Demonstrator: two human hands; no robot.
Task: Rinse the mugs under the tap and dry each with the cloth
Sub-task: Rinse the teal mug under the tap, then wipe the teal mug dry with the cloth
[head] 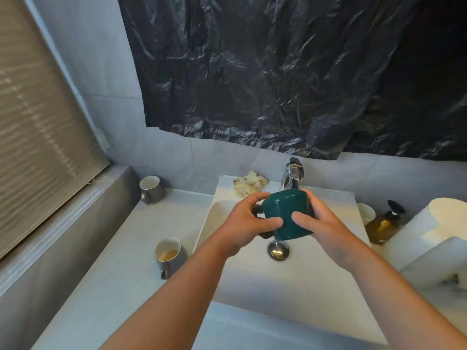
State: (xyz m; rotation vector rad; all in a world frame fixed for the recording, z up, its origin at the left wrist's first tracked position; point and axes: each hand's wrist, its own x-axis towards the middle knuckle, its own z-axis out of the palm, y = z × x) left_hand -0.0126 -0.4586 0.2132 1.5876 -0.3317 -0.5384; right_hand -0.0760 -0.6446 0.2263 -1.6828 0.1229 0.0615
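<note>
A dark green mug (286, 210) is held upside down over the white sink (255, 274), just below the chrome tap (292, 176). My left hand (249, 223) grips its left side, and my right hand (319, 224) grips its right side, thumb on the front. No water stream is visible. A crumpled cream cloth (249, 186) lies on the sink's back ledge, left of the tap. A grey mug (169, 255) with brownish residue inside stands on the counter left of the sink. Another grey mug (151, 189) stands at the back left.
A white cup (366, 212) and an amber pump bottle (382, 223) stand right of the sink, beside a large white paper roll (429, 231). The drain plug (278, 250) lies under the mug. A window blind fills the left; black plastic sheeting covers the wall.
</note>
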